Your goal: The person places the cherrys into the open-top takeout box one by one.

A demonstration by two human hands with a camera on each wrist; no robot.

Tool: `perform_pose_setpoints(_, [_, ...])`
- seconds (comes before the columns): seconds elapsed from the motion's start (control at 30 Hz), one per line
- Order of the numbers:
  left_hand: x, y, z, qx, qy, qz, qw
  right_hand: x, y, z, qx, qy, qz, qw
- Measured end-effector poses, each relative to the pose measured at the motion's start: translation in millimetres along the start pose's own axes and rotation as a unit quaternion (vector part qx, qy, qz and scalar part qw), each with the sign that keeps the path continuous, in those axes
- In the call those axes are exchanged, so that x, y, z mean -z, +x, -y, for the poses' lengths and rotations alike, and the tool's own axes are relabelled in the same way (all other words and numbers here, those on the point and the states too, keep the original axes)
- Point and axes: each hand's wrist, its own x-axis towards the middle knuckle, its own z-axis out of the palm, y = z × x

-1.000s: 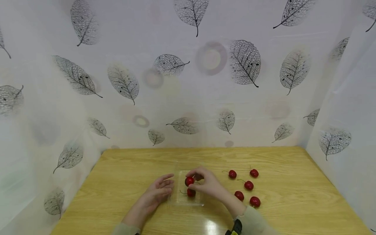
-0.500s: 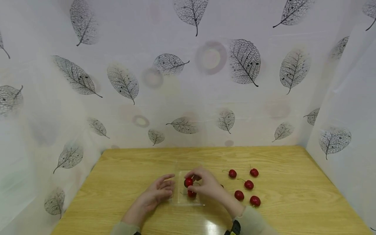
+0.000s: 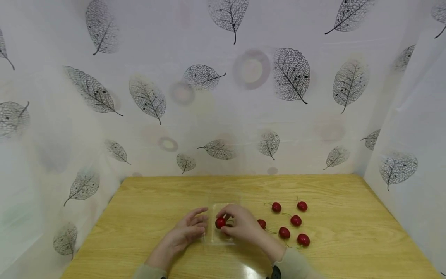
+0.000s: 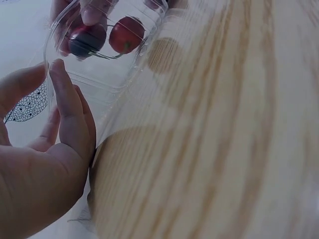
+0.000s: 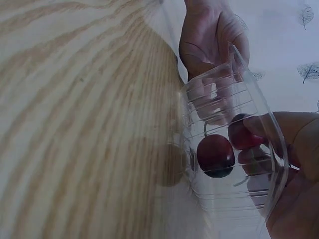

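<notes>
A clear plastic box [image 3: 223,243] stands on the table between my two hands. My right hand [image 3: 245,228] reaches into it, pinching a dark red cherry [image 3: 220,223] between thumb and fingers. Low in the box sits a second cherry [image 5: 215,155], its green stem showing in the left wrist view; in the head view the right hand mostly covers it. At the box's left side is my left hand [image 3: 184,233], fingers loosely extended and holding nothing. In the left wrist view, its fingertips are right at the clear wall [image 4: 94,84].
Several cherries with stems lie loose to the right of the box, among them one near the right wrist [image 3: 261,224] and one farther right [image 3: 303,240]. The wooden table [image 3: 156,193] ends at a leaf-patterned backdrop [image 3: 223,116] behind and at both sides.
My right hand has moved a little left and nearer me, lower in the box with the cherry. This uncovers a loose cherry beside its wrist. The left hand has stayed put.
</notes>
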Motion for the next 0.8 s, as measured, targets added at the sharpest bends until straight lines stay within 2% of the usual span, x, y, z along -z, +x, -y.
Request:
perform_pose_setpoints(0.2, [1.3,0.5,2.1,-0.007,-0.005,0.005,1.0000,-2.5,-0.8,0.2,0.017,-0.025,-0.002,1.000])
perform_pose_setpoints(0.4, [1.3,0.8,3.0,-0.002,-0.013,0.006,0.9999,-1.9,-1.1,2.2,0.018,-0.019,-0.004,1.000])
perform_pose_setpoints(0.8, [-1.1,0.1,0.8,0.000,-0.020,-0.001,0.9998,0.1,-0.9,-0.3,-0.015,0.058,-0.008,0.998])
